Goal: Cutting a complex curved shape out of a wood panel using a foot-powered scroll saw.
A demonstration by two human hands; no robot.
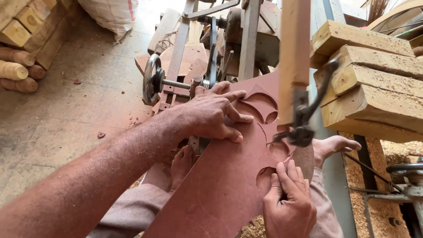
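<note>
A reddish-brown flat board [224, 180] with curved cut-outs lies across the saw table in front of me. My left hand [211, 113] presses flat on its upper part, fingers spread toward a curved cut-out. My right hand [288, 205] rests on the board's lower right, fingertips at the rim of a rounded cut-out. Between the hands stands the saw's blade guide [299, 128], a dark metal clamp under a wooden upright post [294, 44]. Two bare feet [335, 145] show under the board.
A metal handwheel [152, 78] on a shaft sits to the left of the machine. Stacked pale timber blocks [374, 83] stand at the right. Round wooden logs [17, 70] lie at the far left on a dusty floor. Sawdust [374, 207] covers the lower right.
</note>
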